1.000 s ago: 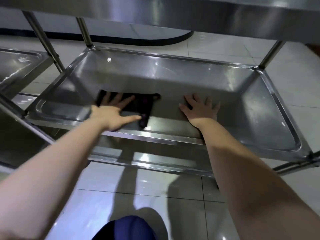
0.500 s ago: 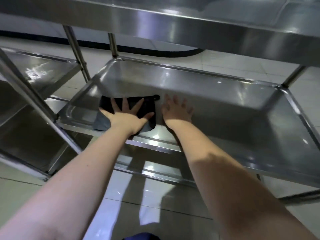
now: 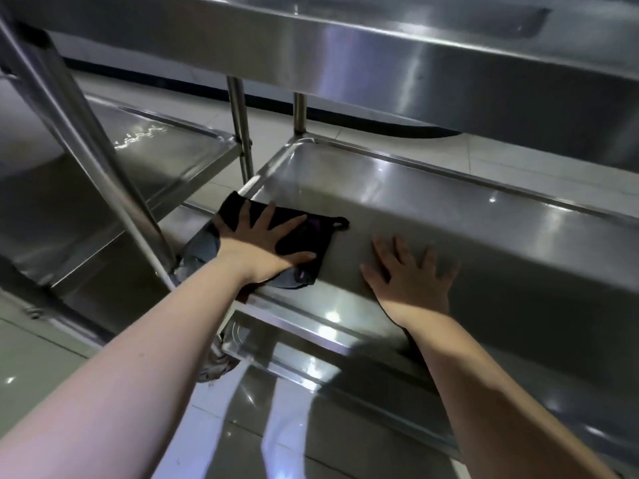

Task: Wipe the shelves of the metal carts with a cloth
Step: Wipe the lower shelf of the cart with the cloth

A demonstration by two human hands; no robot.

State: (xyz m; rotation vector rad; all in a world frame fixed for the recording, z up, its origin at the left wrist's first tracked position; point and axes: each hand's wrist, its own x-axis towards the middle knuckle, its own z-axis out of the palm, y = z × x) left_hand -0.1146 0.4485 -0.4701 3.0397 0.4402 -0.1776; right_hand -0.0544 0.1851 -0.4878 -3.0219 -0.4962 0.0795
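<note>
Since half a second ago, the cloth (image 3: 297,239) has been slid further to the left. It is now found at the near left corner of the middle shelf (image 3: 449,216), close to a metal post (image 3: 100,150). A gap has been opened between the cloth and the right hand (image 3: 409,281), which was just beside it before.

The cloth is dark, almost black, and a small loop (image 3: 342,223) is seen at its far right corner. It is pressed flat on the shelf by the left hand (image 3: 257,243). The fingers are spread wide and kept straight, so the cloth is pushed down and not grabbed. A grey, crumpled part of the cloth is seen hanging over the left rim of the shelf, beside the post.

The right hand is laid flat on the bare metal of the same shelf, to the right of the cloth. Its fingers are spread and straight too, and nothing is held in it. It looks a little blurred.

The shelf is made of shiny metal with a raised rim. A top shelf (image 3: 345,53) is seen above it and a lower shelf (image 3: 311,344) below it. A second metal cart (image 3: 173,157) is parked on the left, just beside the first one. Pale floor tiles (image 3: 380,146) are seen behind and under the carts.
</note>
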